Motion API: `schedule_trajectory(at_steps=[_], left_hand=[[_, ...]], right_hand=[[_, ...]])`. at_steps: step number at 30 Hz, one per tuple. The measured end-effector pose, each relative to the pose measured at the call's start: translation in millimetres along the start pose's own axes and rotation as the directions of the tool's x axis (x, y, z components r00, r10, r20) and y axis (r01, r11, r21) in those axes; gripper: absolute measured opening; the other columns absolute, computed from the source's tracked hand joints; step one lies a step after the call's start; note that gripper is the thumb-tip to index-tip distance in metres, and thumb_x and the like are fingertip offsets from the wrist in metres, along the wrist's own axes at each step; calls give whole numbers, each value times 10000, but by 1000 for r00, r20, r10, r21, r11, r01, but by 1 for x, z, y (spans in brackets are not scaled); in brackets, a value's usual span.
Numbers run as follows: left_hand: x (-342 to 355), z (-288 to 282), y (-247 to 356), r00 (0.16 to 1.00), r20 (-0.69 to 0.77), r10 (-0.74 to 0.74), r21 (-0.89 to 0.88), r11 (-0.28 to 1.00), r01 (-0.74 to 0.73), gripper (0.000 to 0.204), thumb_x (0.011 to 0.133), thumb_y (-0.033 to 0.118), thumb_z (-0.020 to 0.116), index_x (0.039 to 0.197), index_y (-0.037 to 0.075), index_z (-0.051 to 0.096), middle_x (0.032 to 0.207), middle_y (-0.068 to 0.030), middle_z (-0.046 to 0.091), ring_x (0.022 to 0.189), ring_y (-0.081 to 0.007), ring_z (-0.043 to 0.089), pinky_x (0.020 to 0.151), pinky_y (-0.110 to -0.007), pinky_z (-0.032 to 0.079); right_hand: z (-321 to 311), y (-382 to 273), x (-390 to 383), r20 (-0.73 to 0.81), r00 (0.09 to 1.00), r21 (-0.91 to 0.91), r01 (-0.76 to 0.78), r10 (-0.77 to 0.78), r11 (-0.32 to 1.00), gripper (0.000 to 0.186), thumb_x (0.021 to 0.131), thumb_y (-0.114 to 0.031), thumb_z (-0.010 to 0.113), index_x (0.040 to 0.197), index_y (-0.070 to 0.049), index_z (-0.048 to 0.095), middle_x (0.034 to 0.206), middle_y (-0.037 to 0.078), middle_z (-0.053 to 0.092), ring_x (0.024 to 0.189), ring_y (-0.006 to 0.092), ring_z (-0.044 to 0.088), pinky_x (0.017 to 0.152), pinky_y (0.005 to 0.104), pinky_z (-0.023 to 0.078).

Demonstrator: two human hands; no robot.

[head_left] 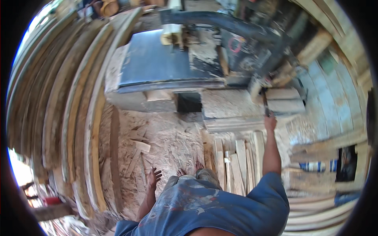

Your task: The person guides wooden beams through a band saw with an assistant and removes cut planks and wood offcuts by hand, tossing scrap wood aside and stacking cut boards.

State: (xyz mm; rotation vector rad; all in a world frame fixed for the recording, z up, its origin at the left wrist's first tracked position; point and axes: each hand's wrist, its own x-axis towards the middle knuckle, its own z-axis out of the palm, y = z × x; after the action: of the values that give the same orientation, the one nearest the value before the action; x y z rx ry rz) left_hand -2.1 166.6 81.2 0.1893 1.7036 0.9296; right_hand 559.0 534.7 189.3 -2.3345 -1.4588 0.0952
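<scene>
My right hand reaches forward on an outstretched arm, closed round a dark handle that points up toward a dusty post on the machine. Whether the handle is fixed to the machine I cannot tell. My left hand hangs low beside my body, fingers spread, over a sawdust-covered floor strewn with wood scraps. In front stands a saw-like machine with a blue-grey flat metal top, a dark curved arm above it and a dusty lower ledge. My bare feet show below me.
Long rough planks lean in rows along the left. Short battens lie beside me on the right, near more boards and pale wall panels. A wooden beam crosses the upper right. Something red sits at lower left.
</scene>
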Motion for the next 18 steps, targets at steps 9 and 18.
schedule_trajectory(at_steps=[9,18], left_hand=[[9,-75,-84,961,-151,-233,-77,972,223,742,862,618,239,1304,26,315,1084,-205,573,862,-292,594,720,-388,445],[96,-67,-31,960,-81,-267,41,962,270,802,834,662,219,1316,24,284,1069,-225,578,871,-322,598,702,-414,440]], right_hand=[[95,-125,-103,-24,981,216,193,-192,957,538,755,-278,633,1205,-35,466,1083,226,518,1047,346,484,879,403,392],[219,-115,-288,867,447,277,-60,-222,959,261,722,-285,571,884,-88,629,841,192,621,818,316,597,717,403,455]])
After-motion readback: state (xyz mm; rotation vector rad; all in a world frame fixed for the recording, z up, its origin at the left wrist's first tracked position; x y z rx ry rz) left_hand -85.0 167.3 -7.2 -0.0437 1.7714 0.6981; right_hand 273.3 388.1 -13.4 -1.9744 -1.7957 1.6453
